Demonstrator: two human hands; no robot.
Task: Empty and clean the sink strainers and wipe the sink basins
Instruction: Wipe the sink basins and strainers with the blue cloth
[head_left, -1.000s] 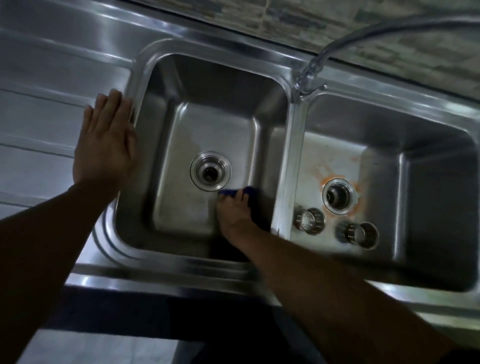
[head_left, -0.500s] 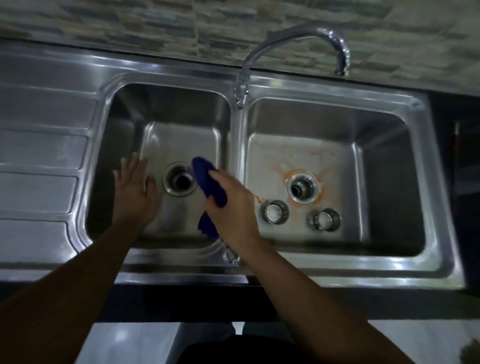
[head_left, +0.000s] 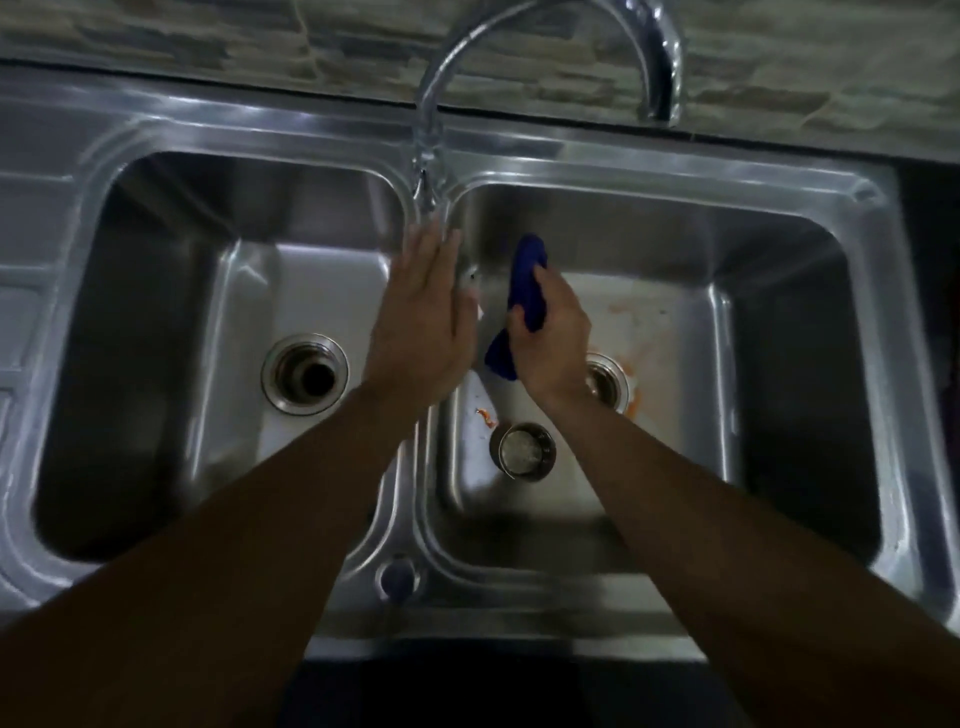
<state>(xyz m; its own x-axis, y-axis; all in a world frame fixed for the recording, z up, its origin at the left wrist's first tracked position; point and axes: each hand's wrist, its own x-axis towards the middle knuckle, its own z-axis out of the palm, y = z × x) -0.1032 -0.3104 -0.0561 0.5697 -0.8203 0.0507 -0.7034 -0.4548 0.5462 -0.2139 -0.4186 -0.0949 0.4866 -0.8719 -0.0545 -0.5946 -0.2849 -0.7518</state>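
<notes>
A steel double sink fills the view. My right hand (head_left: 550, 338) grips a blue cloth (head_left: 527, 288) above the right basin (head_left: 810, 364), near its back left wall. My left hand (head_left: 423, 322) is flat with straight fingers over the divider (head_left: 410, 493) between the basins, its fingertips close to the faucet base (head_left: 427, 182). One strainer basket (head_left: 523, 449) stands on the right basin's floor. The right drain (head_left: 605, 382) is partly hidden behind my right wrist, with orange stains beside it. The left basin (head_left: 156, 338) has an open drain (head_left: 305, 381).
The curved faucet (head_left: 545, 31) arches over the divider with its spout at the back right. A ribbed drainboard (head_left: 21, 291) lies to the left. A stone-pattern backsplash (head_left: 208, 36) runs behind the sink. A small round hole (head_left: 397, 577) sits in the front rim.
My right hand carried the blue cloth from the left basin over the divider into the right basin. My left hand left the left basin and moved to the divider by the faucet base.
</notes>
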